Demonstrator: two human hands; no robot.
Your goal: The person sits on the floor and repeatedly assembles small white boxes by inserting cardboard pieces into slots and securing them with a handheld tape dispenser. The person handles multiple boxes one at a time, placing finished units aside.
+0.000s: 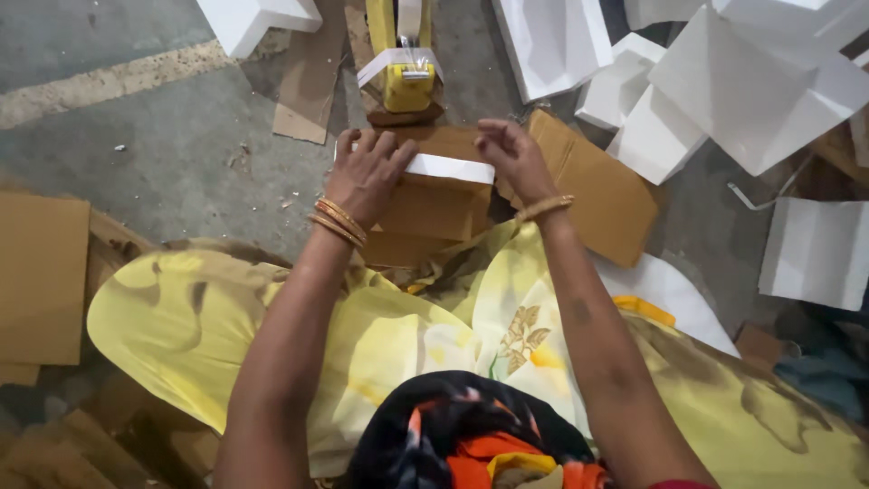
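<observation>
Brown, white and yellow all over the floor!
Brown cardboard box point(434, 204), white strip point(450, 168), yellow tool point(403, 63), white foam blocks point(751, 81), gold bangles point(338, 220), yellow floral-print cloth point(380, 335).

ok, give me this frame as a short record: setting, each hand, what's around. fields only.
setting: person seated on concrete floor, head camera looking down
left hand: flat on a brown cardboard box
right hand: fingers curled at the end of a white strip across the box top
ahead: yellow tool standing on the floor
right side: white foam blocks
left side: flat cardboard sheets
</observation>
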